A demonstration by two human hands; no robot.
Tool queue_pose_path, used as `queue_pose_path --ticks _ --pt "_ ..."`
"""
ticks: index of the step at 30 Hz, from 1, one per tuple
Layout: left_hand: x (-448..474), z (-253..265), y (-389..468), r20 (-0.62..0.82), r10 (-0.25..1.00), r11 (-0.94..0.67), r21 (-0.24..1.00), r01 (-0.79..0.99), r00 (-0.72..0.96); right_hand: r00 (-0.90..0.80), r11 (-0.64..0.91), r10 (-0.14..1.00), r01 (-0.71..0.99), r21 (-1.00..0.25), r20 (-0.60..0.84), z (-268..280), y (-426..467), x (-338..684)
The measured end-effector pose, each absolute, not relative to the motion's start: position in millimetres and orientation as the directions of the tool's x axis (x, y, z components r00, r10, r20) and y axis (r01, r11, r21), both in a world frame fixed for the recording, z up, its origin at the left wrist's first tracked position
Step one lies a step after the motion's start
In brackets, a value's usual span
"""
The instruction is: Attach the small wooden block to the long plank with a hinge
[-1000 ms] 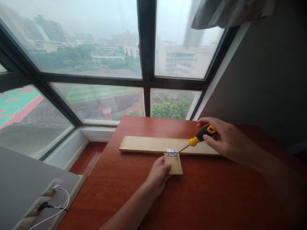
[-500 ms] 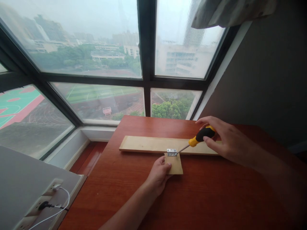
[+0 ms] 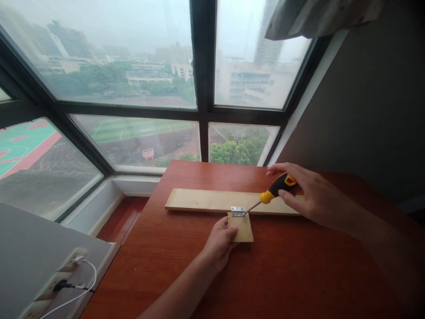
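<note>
My left hand grips the left side of a small wooden board, thumb on top and the other fingers underneath. A silver hinge joins the small board's far edge to the front edge of a long pale plank. My right hand is closed around the black and yellow handle of a screwdriver, its index finger stretched out above it. The shaft slants down to the left, and its tip meets a screw at the hinge's near right corner. The plank's right end is hidden behind my right hand.
Everything lies on a reddish-brown wooden table. Beyond it stand windows with dark frames. At the lower left, a wall socket holds a black plug and a white cable. A grey wall rises on the right.
The screwdriver's handle has turned about its axis and dipped slightly to the left, my right hand moving with it. My left hand, the small board and the plank have stayed put.
</note>
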State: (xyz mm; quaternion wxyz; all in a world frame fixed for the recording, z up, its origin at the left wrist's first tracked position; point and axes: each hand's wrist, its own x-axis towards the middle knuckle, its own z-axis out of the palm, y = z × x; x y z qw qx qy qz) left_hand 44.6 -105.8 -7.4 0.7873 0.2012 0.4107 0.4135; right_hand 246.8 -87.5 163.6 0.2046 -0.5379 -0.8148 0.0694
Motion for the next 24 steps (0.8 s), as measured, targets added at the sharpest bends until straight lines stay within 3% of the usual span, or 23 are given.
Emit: queue_pose_path --ticks 2,7,14,16,20,22,24 --pt "44.6 -7.4 -105.7 -0.483 0.815 0.578 0.655 -0.486 0.319 -0.311 0.391 0.908 0.87 -0.299 0.282 163.0 -87.5 244.8" --pt "44.6 -7.2 -105.8 -0.484 0.816 0.578 0.662 -0.477 0.317 -0.19 0.223 0.919 0.973 -0.057 0.346 157.7 -85.6 241.5" --pt "44.3 -5.9 -105.3 -0.481 0.815 0.579 0.671 -0.463 0.323 -0.339 0.412 0.907 0.839 -0.356 0.25 166.3 -90.6 241.2" --pt "44.5 -6.3 -105.0 -0.483 0.814 0.581 0.669 -0.463 0.323 -0.309 0.388 0.909 0.873 -0.296 0.28 164.4 -89.8 239.9" --pt "44.7 -8.0 -105.0 -0.489 0.812 0.584 0.668 -0.462 0.319 -0.212 0.25 0.905 0.967 -0.058 0.369 157.2 -86.8 238.8" --pt "44.4 -8.6 -105.1 -0.488 0.813 0.583 0.667 -0.464 0.318 -0.213 0.26 0.911 0.961 -0.092 0.352 157.5 -87.7 239.0" --pt "44.2 -8.7 -105.0 -0.489 0.812 0.583 0.666 -0.465 0.318 -0.264 0.336 0.914 0.918 -0.212 0.307 161.0 -90.3 239.1"
